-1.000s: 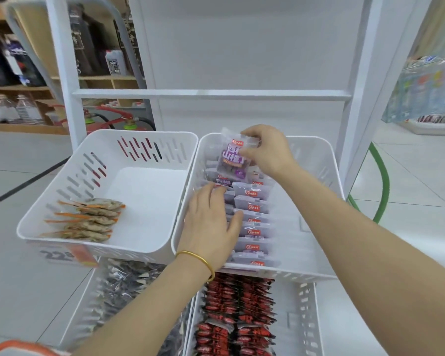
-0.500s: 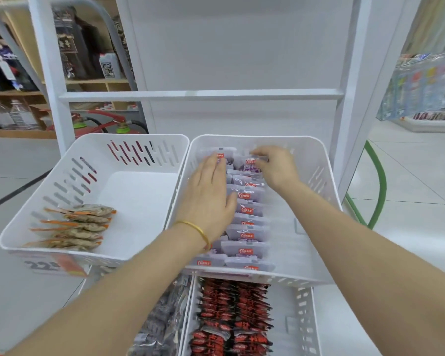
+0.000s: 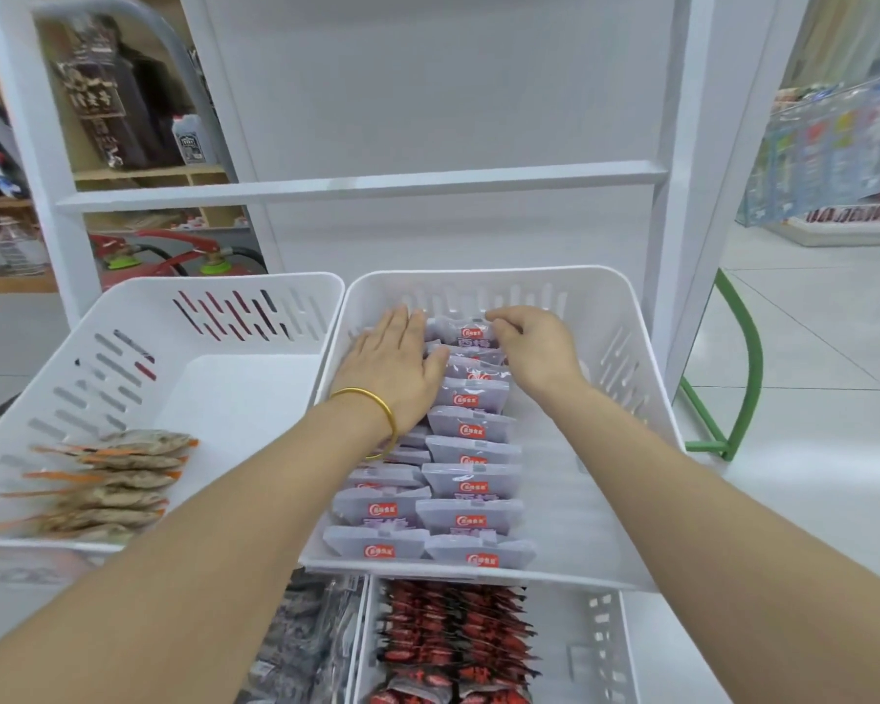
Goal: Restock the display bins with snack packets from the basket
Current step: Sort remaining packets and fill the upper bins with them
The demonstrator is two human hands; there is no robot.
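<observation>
Fingers (image 3: 505,323) of the right hand (image 3: 535,349) were curled, pinching the top edge of a purple snack packet (image 3: 462,331) at the twelve o'clock end of the white display bin (image 3: 627,348). Fingers (image 3: 403,328) of the left hand (image 3: 392,370) lay straight and together, pressing flat on the packets at nine o'clock of it. A second bin (image 3: 255,297) holding fish snacks (image 3: 118,480) stood at nine o'clock.

white rack (image 3: 356,185) | carries left bin (image 3: 138,296), right bin (image 3: 628,363) | side by side
</observation>
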